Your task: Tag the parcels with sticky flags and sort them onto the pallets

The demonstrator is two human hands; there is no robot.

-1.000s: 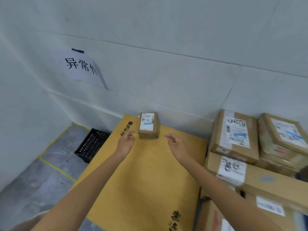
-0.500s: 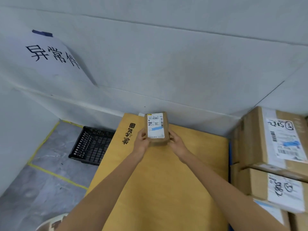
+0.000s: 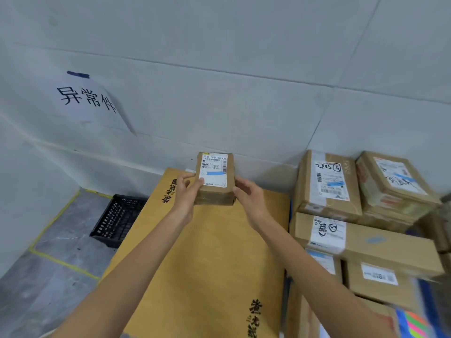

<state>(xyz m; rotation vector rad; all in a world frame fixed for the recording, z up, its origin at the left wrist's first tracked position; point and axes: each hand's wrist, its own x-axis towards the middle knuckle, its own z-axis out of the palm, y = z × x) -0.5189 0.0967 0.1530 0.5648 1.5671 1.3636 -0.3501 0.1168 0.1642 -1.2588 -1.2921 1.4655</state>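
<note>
Big brown board point(image 3: 219, 264) lay flat in middle, near to far. L hand point(image 3: 184, 198) & R hand point(image 3: 250, 200) were out over its far end, fingers curled, gripping small parcel point(image 3: 214, 195) by its L & R sides. Parcel's white label faced up, blue flag point(image 3: 214, 172) stuck across it. Stack of boxes point(image 3: 327, 189) sat just R of board. Black crate point(image 3: 117, 220) sat on floor, L of board. Far wall had paper sign point(image 3: 90, 101), L side.

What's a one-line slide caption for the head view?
Left hand and right hand grip a small labelled parcel at the far end of a cardboard sheet, stacked parcels to its right.
</note>
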